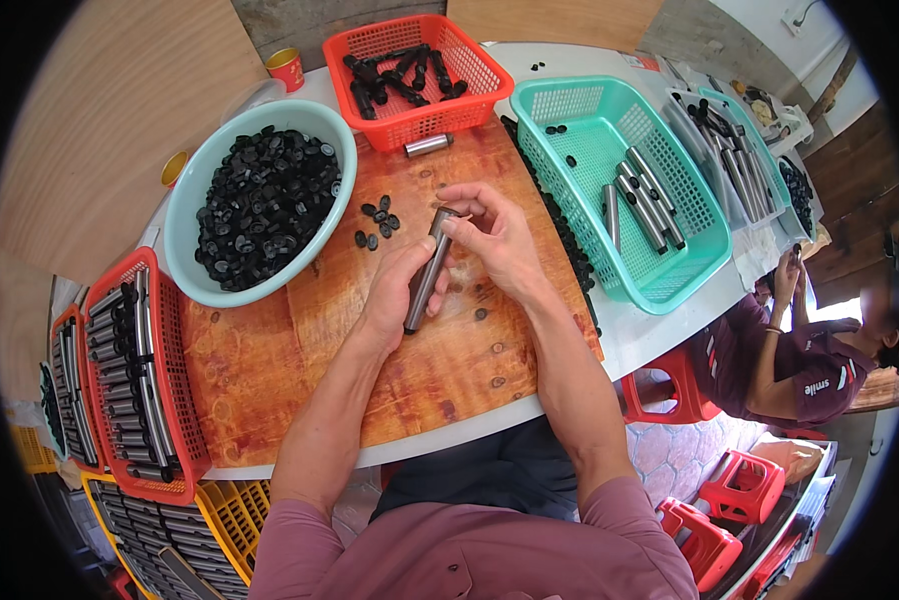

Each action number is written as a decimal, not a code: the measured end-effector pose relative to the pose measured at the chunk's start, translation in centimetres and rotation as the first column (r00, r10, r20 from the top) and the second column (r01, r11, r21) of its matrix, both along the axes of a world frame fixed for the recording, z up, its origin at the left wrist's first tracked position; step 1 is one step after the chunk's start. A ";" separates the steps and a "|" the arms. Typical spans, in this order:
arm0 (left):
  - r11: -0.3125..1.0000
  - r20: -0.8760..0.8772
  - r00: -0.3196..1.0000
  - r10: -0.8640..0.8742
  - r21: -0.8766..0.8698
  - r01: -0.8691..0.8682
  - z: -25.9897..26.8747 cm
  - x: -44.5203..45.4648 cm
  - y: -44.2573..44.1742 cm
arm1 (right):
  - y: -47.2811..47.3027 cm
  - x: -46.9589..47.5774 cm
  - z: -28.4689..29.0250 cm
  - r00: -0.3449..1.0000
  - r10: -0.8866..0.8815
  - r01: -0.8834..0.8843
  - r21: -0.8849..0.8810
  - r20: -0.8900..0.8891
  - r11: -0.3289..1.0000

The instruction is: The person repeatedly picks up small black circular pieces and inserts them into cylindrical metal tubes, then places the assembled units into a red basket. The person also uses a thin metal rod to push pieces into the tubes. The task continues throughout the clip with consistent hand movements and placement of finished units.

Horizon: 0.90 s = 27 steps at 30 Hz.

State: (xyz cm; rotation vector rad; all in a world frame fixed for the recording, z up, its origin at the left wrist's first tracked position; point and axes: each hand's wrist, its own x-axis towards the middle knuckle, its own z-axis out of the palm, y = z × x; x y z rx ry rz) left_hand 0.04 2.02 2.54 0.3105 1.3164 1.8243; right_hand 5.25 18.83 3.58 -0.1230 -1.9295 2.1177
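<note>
My left hand [397, 289] grips a grey metal tube [428, 277] with dark ends, tilted over the wooden board [449, 375]. At its upper end are the thumb and fingers of my right hand [487, 236]; whether they pinch a small part there cannot be told. Several small black oval plastic pieces [379, 216] lie on the board left of the tube. A pale blue round basin [348, 187] full of similar black pieces stands further left. A short metal tube [428, 145] lies by the red basket [389, 135], which holds black parts.
At the right, a turquoise basket [629, 289] holds metal tubes, beside a clear bin [757, 217] of more tubes. Red baskets [186, 480] and a yellow crate [232, 517] of tubes stand at the left. A co-worker [787, 360] sits at the right; red stools [742, 487] stand below.
</note>
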 end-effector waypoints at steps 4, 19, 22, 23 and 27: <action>1.000 -0.037 0.999 0.005 0.017 -0.004 0.2 0.1 0.0 | -0.2 0.1 0.4 1.000 0.008 -0.008 -0.035 -0.002 0.999; 0.999 0.018 0.999 -0.044 0.013 0.044 -0.2 0.0 -0.1 | -0.1 -0.2 -0.4 1.000 -0.005 0.006 0.021 -0.022 1.000; 0.999 -0.017 0.999 -0.039 0.003 0.039 -0.1 0.1 -0.1 | 0.0 -0.2 -0.4 1.000 0.011 -0.010 0.006 -0.024 1.000; 0.999 -0.027 0.999 -0.037 -0.001 0.037 -0.2 0.1 -0.2 | 0.0 -0.1 -0.3 1.000 0.016 -0.016 0.002 -0.023 1.000; 1.000 0.008 1.000 -0.016 -0.017 0.016 0.0 0.2 0.0 | 0.0 0.0 -0.1 1.000 0.005 -0.005 0.004 -0.001 1.000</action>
